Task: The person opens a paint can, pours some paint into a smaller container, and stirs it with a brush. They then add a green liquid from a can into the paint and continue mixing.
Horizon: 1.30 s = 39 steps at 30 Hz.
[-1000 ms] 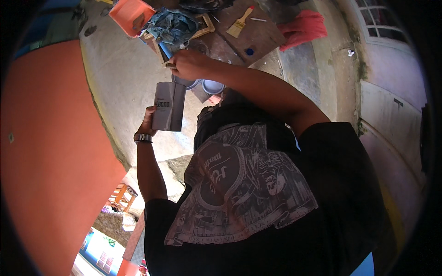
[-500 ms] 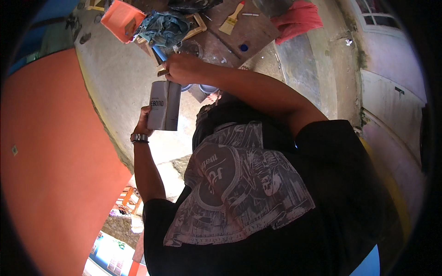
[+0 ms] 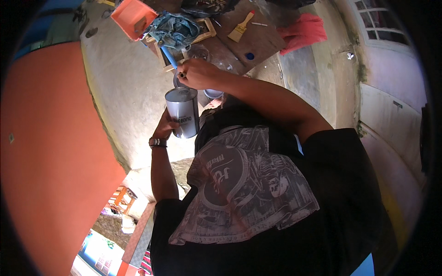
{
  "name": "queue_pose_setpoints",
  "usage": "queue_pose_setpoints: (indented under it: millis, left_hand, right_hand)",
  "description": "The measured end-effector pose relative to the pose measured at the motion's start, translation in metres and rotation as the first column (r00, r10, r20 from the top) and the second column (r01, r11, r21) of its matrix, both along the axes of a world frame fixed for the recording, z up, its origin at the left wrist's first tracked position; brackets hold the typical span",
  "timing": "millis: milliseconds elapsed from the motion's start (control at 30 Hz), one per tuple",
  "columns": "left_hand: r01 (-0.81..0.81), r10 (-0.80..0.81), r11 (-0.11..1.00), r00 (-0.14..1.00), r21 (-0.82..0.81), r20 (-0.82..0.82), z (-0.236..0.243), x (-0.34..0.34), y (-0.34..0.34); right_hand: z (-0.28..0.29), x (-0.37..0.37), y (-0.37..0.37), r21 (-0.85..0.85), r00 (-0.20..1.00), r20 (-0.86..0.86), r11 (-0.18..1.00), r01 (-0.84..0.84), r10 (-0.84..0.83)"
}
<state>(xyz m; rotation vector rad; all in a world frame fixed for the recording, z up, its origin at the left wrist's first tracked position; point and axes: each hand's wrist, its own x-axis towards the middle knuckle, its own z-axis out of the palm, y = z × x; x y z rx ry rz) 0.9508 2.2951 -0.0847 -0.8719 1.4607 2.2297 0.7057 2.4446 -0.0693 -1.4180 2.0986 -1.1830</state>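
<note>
My left hand [image 3: 166, 126] is wrapped round the lower side of a grey cylindrical tin can [image 3: 182, 120] with dark print. The can's round top [image 3: 180, 95] faces up and shows a shiny surface. Just above it, my right hand [image 3: 198, 73] is closed in a fist. A small dark round end [image 3: 182, 75] shows at its fingers; what it belongs to is hidden. A blue stick-like piece [image 3: 169, 57] reaches from a bunched blue cloth [image 3: 175, 30] to beside this fist; whether I grip it cannot be told.
Beyond my hands, a brown board [image 3: 267, 41] bears a yellow-handled paintbrush [image 3: 241, 27], a blue cap [image 3: 249, 56] and a wooden frame [image 3: 208, 28]. An orange tray [image 3: 133, 19] is at the far left, a red cloth [image 3: 304, 32] at the right. An orange wall [image 3: 55, 152] stands left.
The can has tipped so that its top now shows, and it appears farther right in view. My right fist has also shifted right, its wrist turned. The whole view has moved slightly.
</note>
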Motion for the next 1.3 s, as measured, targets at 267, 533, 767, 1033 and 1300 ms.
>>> queue_pose_setpoints:
  millis: [267, 533, 767, 1033, 1300]
  left_hand:
    - [-0.038, 0.036, 0.998, 0.999, -0.052, -0.028, -0.005, 0.015, -0.001]
    - [-0.241, 0.207, 0.968, 0.919, 0.063, 0.337, -0.015, 0.032, -0.015]
    - [-0.303, 0.25, 0.941, 0.921, 0.148, 0.298, -0.013, 0.03, -0.023]
    - [-0.271, 0.224, 0.956, 0.92, 0.111, 0.321, -0.009, 0.026, -0.029]
    - [-0.295, 0.258, 0.954, 0.902, 0.058, 0.347, -0.007, 0.024, -0.028]
  right_hand:
    - [-0.006, -0.01, -0.004, -0.018, 0.99, -0.109, 0.996, -0.087, 0.085]
    - [-0.006, -0.011, -0.013, -0.07, 0.984, -0.117, 0.987, -0.146, 0.137]
    - [-0.001, -0.01, -0.011, 0.0, 0.979, -0.177, 0.995, -0.099, 0.097]
    - [-0.005, -0.002, -0.013, -0.092, 0.988, -0.148, 0.994, -0.059, 0.045]
    - [-0.005, -0.01, -0.015, -0.034, 0.989, -0.133, 0.996, -0.077, 0.072]
